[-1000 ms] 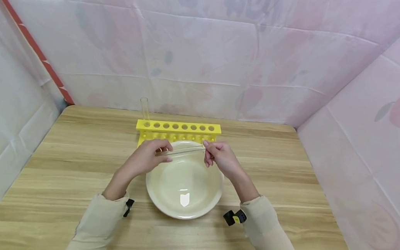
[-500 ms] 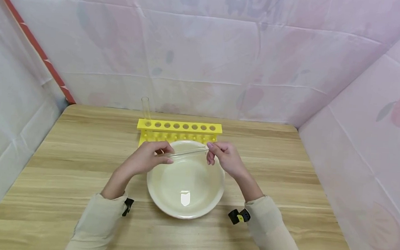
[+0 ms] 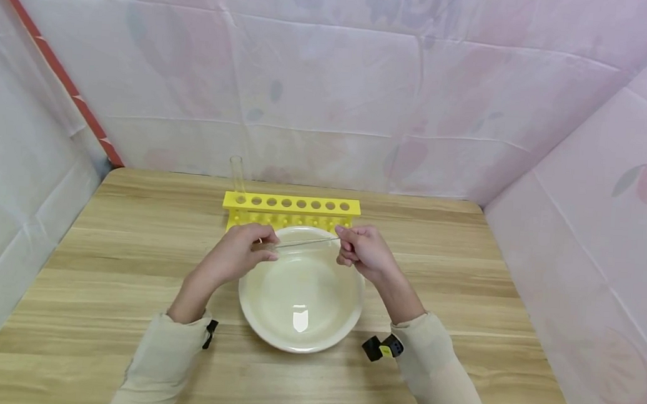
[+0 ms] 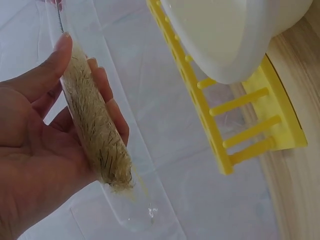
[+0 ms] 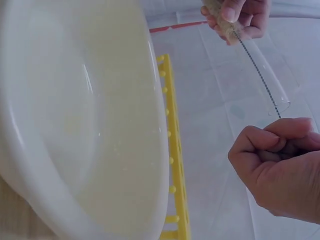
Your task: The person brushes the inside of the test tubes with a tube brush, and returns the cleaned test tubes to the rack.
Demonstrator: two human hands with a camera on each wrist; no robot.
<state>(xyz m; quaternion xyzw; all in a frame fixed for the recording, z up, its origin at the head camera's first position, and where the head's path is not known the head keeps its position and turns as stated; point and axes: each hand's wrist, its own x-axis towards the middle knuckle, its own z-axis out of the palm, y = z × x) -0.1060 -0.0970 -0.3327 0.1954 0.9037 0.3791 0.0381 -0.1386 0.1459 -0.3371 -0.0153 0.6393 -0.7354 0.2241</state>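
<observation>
Over the basin, my left hand [image 3: 239, 250] grips a clear glass test tube [image 4: 132, 215], fingers and thumb wrapped round its middle. Inside the tube sits the pale, dark-flecked bristle head of a test tube brush [image 4: 97, 120], a little short of the rounded closed end. Its twisted wire handle [image 5: 257, 67] runs out of the open mouth. My right hand [image 3: 369, 252] pinches that wire just outside the mouth, the other fingers curled in. The tube lies nearly level, its mouth toward the right hand. A cream basin [image 3: 297, 349] stands below.
Behind the basin stands a yellow test tube rack [image 3: 292, 204]. Another glass test tube [image 3: 238, 174] stands upright in its leftmost hole. The wooden table [image 3: 437, 266] meets cloth-covered walls [image 3: 319, 101] at the back and sides.
The right hand has shifted slightly right and its lower fingers are now curled in more tightly. The left hand keeps the tube in nearly the same place.
</observation>
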